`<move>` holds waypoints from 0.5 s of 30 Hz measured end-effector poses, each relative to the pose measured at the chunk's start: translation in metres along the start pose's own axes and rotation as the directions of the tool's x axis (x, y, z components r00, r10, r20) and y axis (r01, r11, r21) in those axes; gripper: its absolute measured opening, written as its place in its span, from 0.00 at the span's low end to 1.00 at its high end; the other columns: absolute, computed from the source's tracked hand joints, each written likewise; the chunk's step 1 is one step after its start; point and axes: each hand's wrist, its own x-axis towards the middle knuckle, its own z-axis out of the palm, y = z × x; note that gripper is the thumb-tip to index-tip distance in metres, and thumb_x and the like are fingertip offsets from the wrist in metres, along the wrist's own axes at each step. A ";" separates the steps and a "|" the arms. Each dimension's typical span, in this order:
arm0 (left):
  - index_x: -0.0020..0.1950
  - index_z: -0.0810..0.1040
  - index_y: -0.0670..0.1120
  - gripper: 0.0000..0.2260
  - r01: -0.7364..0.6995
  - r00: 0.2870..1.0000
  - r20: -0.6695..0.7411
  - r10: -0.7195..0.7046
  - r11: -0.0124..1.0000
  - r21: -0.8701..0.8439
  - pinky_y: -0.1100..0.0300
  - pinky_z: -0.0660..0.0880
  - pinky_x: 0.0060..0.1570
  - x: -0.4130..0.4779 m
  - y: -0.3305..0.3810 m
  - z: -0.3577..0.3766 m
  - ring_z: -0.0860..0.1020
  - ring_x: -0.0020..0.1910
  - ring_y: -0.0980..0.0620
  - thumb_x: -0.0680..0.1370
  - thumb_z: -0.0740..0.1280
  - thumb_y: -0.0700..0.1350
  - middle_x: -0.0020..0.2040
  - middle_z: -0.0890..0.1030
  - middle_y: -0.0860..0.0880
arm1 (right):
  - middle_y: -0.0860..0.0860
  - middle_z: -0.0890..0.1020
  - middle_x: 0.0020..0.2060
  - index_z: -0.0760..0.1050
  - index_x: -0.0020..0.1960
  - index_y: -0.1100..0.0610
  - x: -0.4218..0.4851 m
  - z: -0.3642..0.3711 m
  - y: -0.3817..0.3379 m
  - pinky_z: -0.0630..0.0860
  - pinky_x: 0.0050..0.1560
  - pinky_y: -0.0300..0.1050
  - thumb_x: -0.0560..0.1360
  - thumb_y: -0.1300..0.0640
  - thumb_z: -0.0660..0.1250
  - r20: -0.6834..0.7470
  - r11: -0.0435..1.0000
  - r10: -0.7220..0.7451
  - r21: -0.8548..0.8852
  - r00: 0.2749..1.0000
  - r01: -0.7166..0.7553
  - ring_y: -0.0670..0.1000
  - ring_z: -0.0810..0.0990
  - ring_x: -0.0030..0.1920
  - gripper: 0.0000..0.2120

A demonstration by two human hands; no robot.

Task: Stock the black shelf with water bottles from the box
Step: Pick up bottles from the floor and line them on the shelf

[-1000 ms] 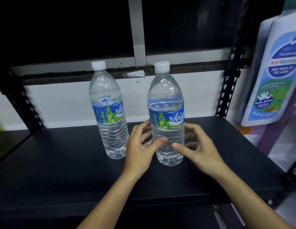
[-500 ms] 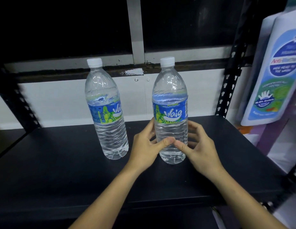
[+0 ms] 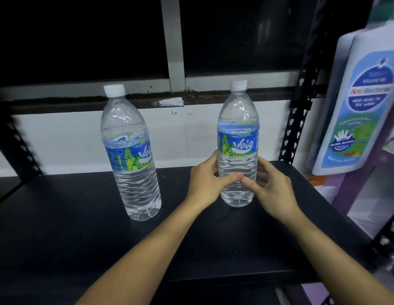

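Observation:
Two clear water bottles with white caps and blue-green labels stand upright on the black shelf (image 3: pixel 70 227). The left bottle (image 3: pixel 131 155) stands alone, untouched. The right bottle (image 3: pixel 238 128) stands further back and to the right, its label facing me. My left hand (image 3: pixel 207 183) wraps its lower left side and my right hand (image 3: pixel 273 190) its lower right side, thumbs nearly meeting in front. The box is out of view.
A black perforated upright (image 3: pixel 299 119) stands just right of the held bottle, another (image 3: pixel 13 139) at the far left. A large white wash bottle (image 3: pixel 363 102) with a blue label looms at the right. A white wall and grey window frame lie behind.
Both hands have slid the right bottle back and to the right, away from the left bottle, and turned it so its label faces front. The left bottle stayed put.

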 end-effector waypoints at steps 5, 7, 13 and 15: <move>0.69 0.79 0.55 0.26 0.019 1.000 0.007 -0.019 1.000 0.003 0.72 0.76 0.57 0.018 -0.011 0.004 0.82 0.57 0.67 0.73 0.80 0.44 0.55 0.86 0.63 | 0.38 0.83 0.53 0.74 0.73 0.48 0.017 0.003 0.009 0.72 0.47 0.20 0.74 0.56 0.78 -0.021 1.000 -0.004 -0.021 1.000 0.004 0.25 0.79 0.48 0.29; 0.68 0.79 0.57 0.25 0.027 1.000 0.007 -0.028 0.999 0.018 0.69 0.76 0.58 0.026 -0.013 0.005 0.83 0.57 0.66 0.73 0.80 0.45 0.56 0.86 0.63 | 0.38 0.84 0.51 0.74 0.72 0.48 0.025 0.003 0.012 0.72 0.46 0.20 0.75 0.56 0.77 -0.013 1.000 0.002 -0.030 1.000 -0.002 0.25 0.80 0.47 0.28; 0.68 0.77 0.57 0.25 0.060 0.998 0.019 -0.061 0.997 0.055 0.77 0.73 0.52 0.045 -0.016 0.003 0.80 0.52 0.75 0.73 0.80 0.46 0.54 0.83 0.65 | 0.38 0.85 0.55 0.73 0.71 0.45 0.046 0.007 0.019 0.73 0.49 0.22 0.76 0.51 0.76 0.008 0.996 0.005 -0.086 1.000 -0.005 0.31 0.82 0.49 0.26; 0.69 0.77 0.57 0.26 0.060 0.998 0.010 -0.060 0.996 0.061 0.75 0.73 0.54 0.048 -0.018 0.005 0.79 0.53 0.74 0.73 0.80 0.46 0.56 0.83 0.63 | 0.39 0.85 0.55 0.73 0.71 0.44 0.048 0.008 0.021 0.75 0.52 0.26 0.76 0.50 0.75 0.012 0.996 0.010 -0.087 1.000 -0.009 0.35 0.84 0.52 0.25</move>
